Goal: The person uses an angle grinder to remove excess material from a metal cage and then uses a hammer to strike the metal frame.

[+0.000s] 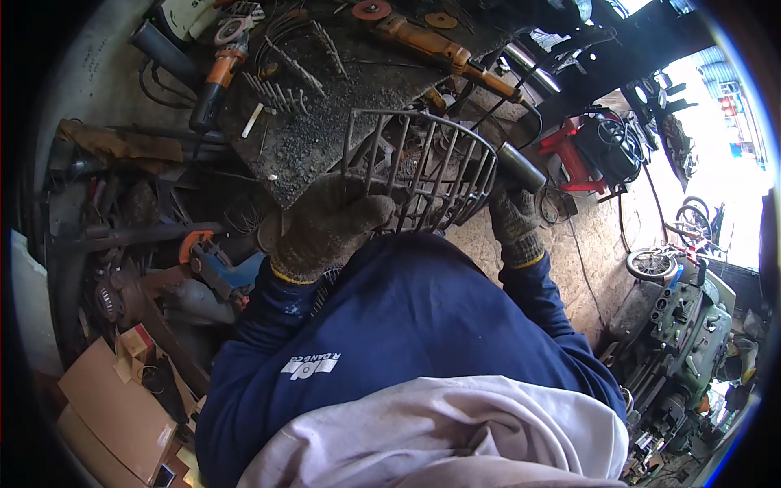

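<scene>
In front of my body I hold a cage-like frame of welded metal rods, curved at its right end. My left hand, in a dirty knit work glove, is closed on the frame's near left side with the thumb over the rods. At the right end a short dark metal tube sticks out beside the rods; I cannot tell if it is joined to them. My right hand, gloved too, is just below that tube against the frame's right side. Its fingers are mostly hidden.
A dark metal bench carries grit, rod pieces, an orange angle grinder and another orange grinder. To the right stand a red-and-black machine, a small bicycle and a green machine. Cardboard lies lower left.
</scene>
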`<state>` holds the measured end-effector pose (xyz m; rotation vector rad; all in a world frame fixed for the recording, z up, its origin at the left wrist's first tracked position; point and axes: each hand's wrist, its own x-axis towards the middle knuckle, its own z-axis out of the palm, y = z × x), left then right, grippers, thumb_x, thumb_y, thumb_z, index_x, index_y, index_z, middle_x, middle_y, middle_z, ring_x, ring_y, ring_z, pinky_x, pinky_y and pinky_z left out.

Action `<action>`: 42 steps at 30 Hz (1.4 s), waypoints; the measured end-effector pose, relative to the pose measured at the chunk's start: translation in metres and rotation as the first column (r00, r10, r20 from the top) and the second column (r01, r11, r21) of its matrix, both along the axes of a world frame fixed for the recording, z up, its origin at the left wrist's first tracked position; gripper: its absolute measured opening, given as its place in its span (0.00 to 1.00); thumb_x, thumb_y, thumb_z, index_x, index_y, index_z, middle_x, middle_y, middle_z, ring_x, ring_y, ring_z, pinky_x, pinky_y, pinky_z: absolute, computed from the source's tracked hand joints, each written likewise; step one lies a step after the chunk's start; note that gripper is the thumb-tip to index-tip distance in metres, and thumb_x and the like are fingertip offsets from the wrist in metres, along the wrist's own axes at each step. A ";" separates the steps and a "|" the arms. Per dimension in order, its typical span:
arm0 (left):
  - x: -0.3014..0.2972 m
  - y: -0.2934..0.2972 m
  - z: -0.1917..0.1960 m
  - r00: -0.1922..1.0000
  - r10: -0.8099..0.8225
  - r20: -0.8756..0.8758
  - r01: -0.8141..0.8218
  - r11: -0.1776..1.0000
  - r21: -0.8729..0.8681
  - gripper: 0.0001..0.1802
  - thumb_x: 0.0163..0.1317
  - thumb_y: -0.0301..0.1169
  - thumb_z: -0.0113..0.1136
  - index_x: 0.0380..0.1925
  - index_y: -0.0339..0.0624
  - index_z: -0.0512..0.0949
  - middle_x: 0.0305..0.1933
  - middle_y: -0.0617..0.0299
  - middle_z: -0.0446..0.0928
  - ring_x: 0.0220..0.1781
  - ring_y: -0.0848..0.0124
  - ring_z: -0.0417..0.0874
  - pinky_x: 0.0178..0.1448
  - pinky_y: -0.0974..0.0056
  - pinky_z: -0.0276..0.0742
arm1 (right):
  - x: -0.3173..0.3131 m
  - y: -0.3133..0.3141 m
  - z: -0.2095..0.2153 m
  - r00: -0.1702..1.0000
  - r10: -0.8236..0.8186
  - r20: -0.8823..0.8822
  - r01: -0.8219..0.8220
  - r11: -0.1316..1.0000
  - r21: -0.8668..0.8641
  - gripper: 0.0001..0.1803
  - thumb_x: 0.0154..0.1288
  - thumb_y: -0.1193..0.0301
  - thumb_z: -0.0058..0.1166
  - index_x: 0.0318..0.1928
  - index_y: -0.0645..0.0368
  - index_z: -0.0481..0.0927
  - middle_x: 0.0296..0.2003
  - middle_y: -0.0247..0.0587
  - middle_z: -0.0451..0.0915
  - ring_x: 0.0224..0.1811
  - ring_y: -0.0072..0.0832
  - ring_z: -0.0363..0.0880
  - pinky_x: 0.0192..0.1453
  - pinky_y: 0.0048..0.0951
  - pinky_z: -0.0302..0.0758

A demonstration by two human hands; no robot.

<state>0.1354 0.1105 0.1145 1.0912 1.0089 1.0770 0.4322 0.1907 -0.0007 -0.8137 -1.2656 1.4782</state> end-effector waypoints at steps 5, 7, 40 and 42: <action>0.001 -0.004 0.010 1.000 0.003 0.024 -0.001 0.997 -0.076 0.17 0.63 0.36 0.65 0.44 0.34 0.82 0.35 0.62 0.83 0.34 0.77 0.82 0.37 0.69 0.78 | 0.001 0.001 -0.004 0.997 -0.001 0.083 -0.001 1.000 0.026 0.34 0.66 0.60 0.62 0.67 0.60 0.64 0.63 0.40 0.70 0.66 0.31 0.67 0.69 0.34 0.66; 0.002 -0.006 0.012 1.000 0.006 0.004 -0.006 0.999 -0.053 0.15 0.63 0.35 0.65 0.44 0.34 0.82 0.34 0.61 0.84 0.34 0.78 0.82 0.37 0.69 0.78 | -0.002 0.000 -0.003 0.998 -0.004 0.060 0.002 0.999 0.032 0.34 0.66 0.61 0.62 0.67 0.60 0.64 0.62 0.41 0.70 0.65 0.31 0.67 0.69 0.34 0.66; 0.039 -0.003 -0.014 0.761 0.360 -0.540 -0.193 0.920 0.341 0.14 0.60 0.38 0.69 0.37 0.39 0.83 0.24 0.58 0.82 0.26 0.74 0.83 0.29 0.67 0.75 | -0.065 -0.029 0.145 0.895 0.050 0.443 -0.196 0.937 0.290 0.22 0.70 0.75 0.49 0.63 0.64 0.70 0.43 0.40 0.80 0.33 0.21 0.78 0.36 0.24 0.77; 0.035 -0.001 -0.016 0.816 0.357 -0.454 -0.199 0.912 0.360 0.14 0.60 0.39 0.69 0.35 0.39 0.83 0.23 0.59 0.82 0.24 0.74 0.82 0.28 0.66 0.75 | -0.061 -0.033 0.162 0.929 0.023 0.369 -0.151 0.935 0.321 0.22 0.70 0.76 0.48 0.64 0.65 0.69 0.43 0.39 0.81 0.29 0.18 0.77 0.32 0.21 0.76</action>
